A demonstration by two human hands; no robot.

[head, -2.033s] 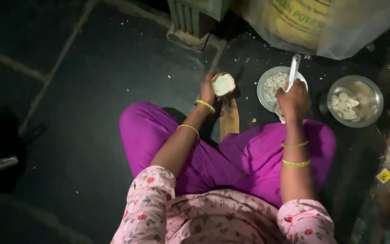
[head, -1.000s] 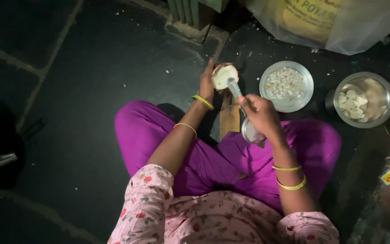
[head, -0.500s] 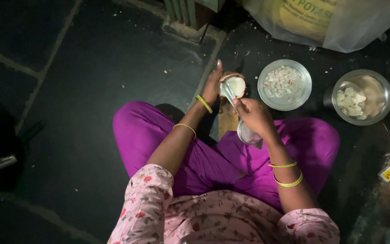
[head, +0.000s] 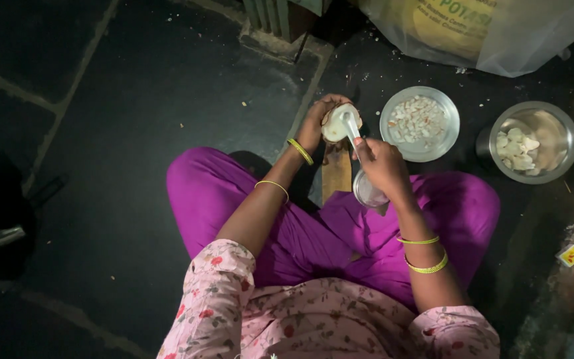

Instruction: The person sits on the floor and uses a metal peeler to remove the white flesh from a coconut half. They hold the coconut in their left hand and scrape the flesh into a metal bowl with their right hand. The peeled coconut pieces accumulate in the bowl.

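Fingers of the left hand grip a coconut half while the right hand, clamped on a spoon, digs inside.

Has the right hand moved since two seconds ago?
Yes. The right hand left the flat steel plate and came leftward to the coconut half in the left hand.

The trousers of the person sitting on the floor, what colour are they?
Bright magenta-purple trousers, plain, clearest in the head view.
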